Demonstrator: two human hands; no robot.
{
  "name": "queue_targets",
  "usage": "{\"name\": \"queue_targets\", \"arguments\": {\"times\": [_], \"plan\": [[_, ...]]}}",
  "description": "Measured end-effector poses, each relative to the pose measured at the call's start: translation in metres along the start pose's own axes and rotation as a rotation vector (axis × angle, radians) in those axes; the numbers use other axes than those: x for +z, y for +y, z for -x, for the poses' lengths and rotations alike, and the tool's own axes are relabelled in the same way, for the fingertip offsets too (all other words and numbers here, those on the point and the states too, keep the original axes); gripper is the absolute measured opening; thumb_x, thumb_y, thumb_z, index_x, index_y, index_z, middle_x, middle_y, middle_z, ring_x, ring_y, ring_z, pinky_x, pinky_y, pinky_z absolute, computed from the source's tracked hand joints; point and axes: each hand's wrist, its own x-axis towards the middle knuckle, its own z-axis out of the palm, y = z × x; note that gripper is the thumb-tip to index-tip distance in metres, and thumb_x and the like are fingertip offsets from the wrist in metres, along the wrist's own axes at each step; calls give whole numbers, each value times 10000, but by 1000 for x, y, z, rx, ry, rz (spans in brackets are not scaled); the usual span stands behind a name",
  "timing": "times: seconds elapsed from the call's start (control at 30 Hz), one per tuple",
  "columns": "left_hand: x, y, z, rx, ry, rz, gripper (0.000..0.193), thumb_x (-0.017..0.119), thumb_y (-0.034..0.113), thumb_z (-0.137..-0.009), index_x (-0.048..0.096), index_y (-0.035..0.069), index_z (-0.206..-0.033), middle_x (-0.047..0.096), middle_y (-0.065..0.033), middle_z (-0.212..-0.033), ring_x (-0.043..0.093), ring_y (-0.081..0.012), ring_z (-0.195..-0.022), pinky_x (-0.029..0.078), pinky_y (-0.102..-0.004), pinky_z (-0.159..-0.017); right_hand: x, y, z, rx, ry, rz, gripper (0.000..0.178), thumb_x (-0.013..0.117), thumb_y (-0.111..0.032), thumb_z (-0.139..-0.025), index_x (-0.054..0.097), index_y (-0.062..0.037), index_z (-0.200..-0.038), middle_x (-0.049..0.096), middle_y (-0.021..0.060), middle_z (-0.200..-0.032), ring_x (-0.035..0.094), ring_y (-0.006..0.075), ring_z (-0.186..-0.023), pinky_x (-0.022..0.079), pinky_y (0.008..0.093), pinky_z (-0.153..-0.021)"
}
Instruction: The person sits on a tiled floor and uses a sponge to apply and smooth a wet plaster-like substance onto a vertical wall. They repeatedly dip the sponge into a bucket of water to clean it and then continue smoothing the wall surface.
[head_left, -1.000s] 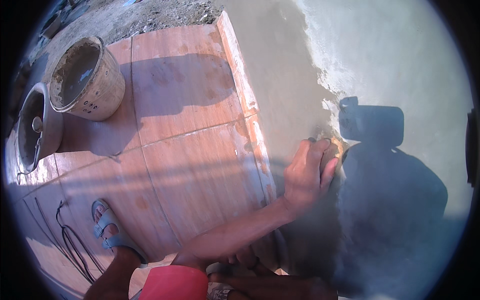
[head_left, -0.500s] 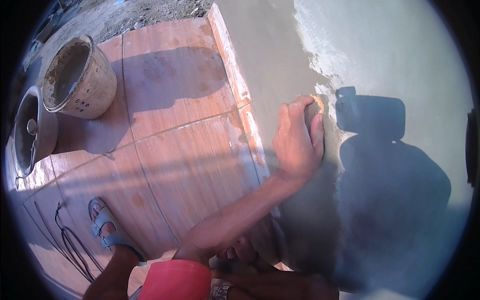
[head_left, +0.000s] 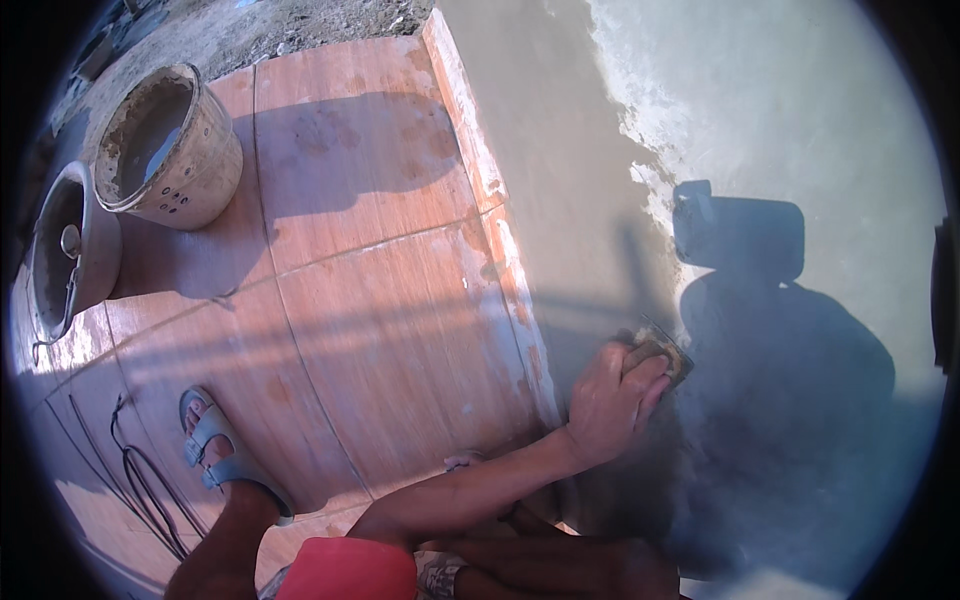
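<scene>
Grey wall [head_left: 600,220]; thin, brown-handled trowel [head_left: 652,354]

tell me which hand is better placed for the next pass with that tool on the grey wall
Left, most likely: the left hand grips the flat tool at the grey wall. What looks like the right hand is mostly hidden behind the left forearm, farther from the tool.

Fingers [head_left: 654,390] grip a tool [head_left: 650,350] (tan-topped)

A head-worn fisheye looks down on nearby tiled floor [head_left: 385,325] and grey plaster [head_left: 550,150]
</scene>
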Motion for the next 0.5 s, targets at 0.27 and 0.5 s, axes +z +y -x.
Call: {"name": "queue_targets", "arguments": {"times": [0.27, 0.5], "plan": [[0, 2, 6, -36, 21, 10, 329, 641, 43, -879, 483, 3, -1165, 531, -187, -981, 565, -315, -755, 472, -389, -645, 2, 0, 0, -15, -3, -9, 227, 434, -164, -1018, 566, 21, -1022, 638, 89, -728, 556, 108, -501, 449, 245, -462], [-4, -13, -58, -247, 154, -12, 344, 648, 58, -876, 488, 23, -1178, 536, -196, -979, 586, -340, -785, 492, -396, -672, -1, 0, -2, -8, 1, 28, 228, 433, -166, -1019, 566, 20, -1018, 638, 89, -729, 558, 109, -501, 450, 246, -463]]}}
